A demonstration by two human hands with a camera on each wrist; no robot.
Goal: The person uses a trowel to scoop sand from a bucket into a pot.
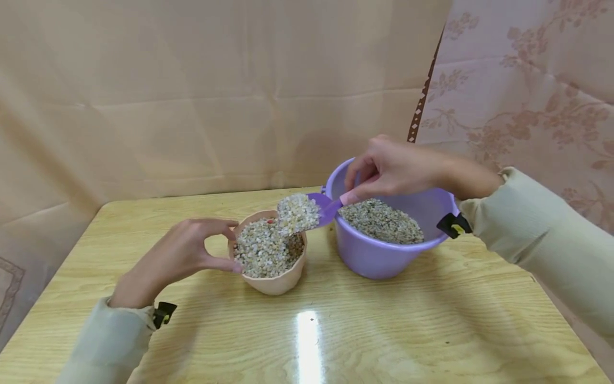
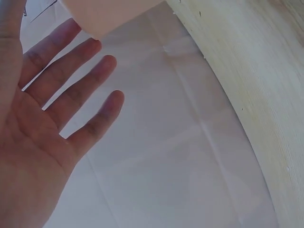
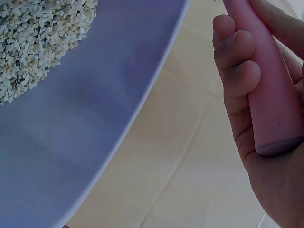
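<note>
A peach cup [image 1: 274,280], nearly full of pale gravel, stands on the wooden table [image 1: 384,330]. My left hand [image 1: 229,244] holds its left side between thumb and index finger. In the left wrist view the other fingers [image 2: 80,90] lie straight, just below the cup [image 2: 104,14]. My right hand [image 1: 379,170] grips the pink handle [image 3: 266,85] of a purple scoop [image 1: 322,208]. The scoop is heaped with gravel [image 1: 297,213] and hangs over the cup's far rim. Right of the cup stands a purple bucket [image 1: 379,256] holding more gravel [image 1: 384,221].
Beige cloth [image 1: 192,96] hangs behind the table, and a flowered curtain [image 1: 527,85] hangs at the right. The table's near half is bare wood with a bright glare streak [image 1: 308,341]. The table's left edge [image 1: 57,272] is close to my left forearm.
</note>
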